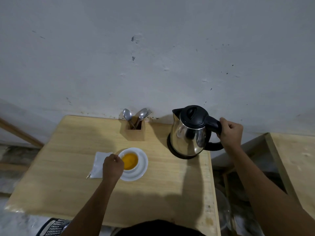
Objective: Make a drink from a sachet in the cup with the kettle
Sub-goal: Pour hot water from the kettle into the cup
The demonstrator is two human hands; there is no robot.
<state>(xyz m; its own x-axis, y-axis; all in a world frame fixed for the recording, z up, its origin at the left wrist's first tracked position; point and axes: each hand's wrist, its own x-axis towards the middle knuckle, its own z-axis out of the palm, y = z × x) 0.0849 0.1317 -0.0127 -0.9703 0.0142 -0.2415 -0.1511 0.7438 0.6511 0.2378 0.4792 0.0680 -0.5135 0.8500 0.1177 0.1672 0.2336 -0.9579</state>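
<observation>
A white cup (pixel 134 155) holding amber liquid stands on a white saucer (pixel 142 169) near the middle of the wooden table (pixel 71 167). My left hand (pixel 112 166) is closed at the cup's left side; whether it grips the handle is hidden by the fingers. A steel kettle (pixel 188 133) with a black lid sits on its black base at the back right. My right hand (pixel 230 132) is wrapped around the kettle's black handle. A white sachet (pixel 98 163) lies flat just left of the saucer.
A wooden holder (pixel 135 132) with spoons and a fork stands at the back against the grey wall. A second wooden surface (pixel 296 159) sits to the right across a gap. A black perforated basket (pixel 54 227) shows at the lower left.
</observation>
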